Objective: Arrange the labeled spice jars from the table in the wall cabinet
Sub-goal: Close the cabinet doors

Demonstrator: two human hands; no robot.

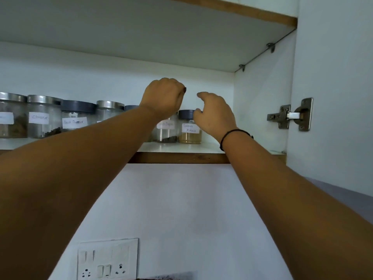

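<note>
Labeled spice jars stand in a row on the wall cabinet shelf (181, 147). At the right end is a dark-lidded jar of tan powder labeled Garam Masala (189, 134). Just left of it stands a jar with dark contents (166, 134); its lid is hidden behind my left hand (163, 98), which is raised in front of it with fingers curled into a fist and nothing visible in it. My right hand (216, 114) hovers at the Garam Masala jar's right. Its loosely bent fingers reach the lid's edge while the thumb lifts clear above it.
Further left stand a Cloves jar (43, 118), a Black Pepper jar (76, 118) and other steel- or dark-lidded jars. An upper shelf (222, 9) lies overhead. The cabinet side wall and door hinge (290, 115) are to the right. A wall socket panel (108, 259) is below.
</note>
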